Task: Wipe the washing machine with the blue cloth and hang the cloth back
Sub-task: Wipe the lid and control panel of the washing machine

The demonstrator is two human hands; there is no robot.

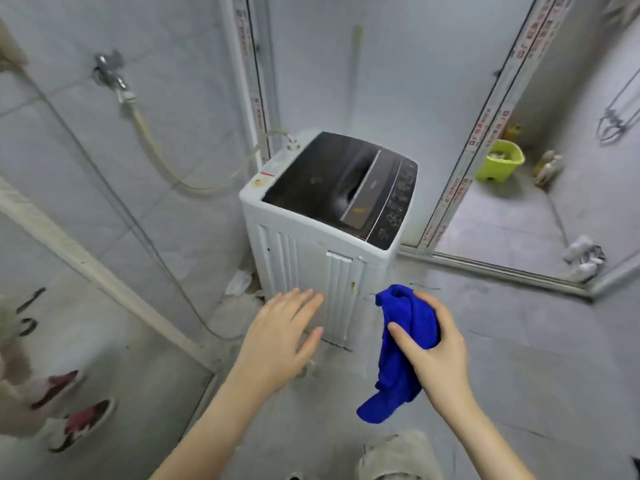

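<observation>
A white top-loading washing machine with a dark lid and control panel stands in the corner ahead of me. My right hand grips a bunched blue cloth in front of the machine's lower right corner; most of the cloth hangs below my fist. My left hand is held flat with fingers spread, in front of the machine's ribbed front panel, holding nothing. Whether it touches the panel cannot be told.
A tap on the left tiled wall feeds a hose to the machine's back. A sliding door frame opens right onto a room with a green bucket. Shoes lie at lower left, white shoes at right.
</observation>
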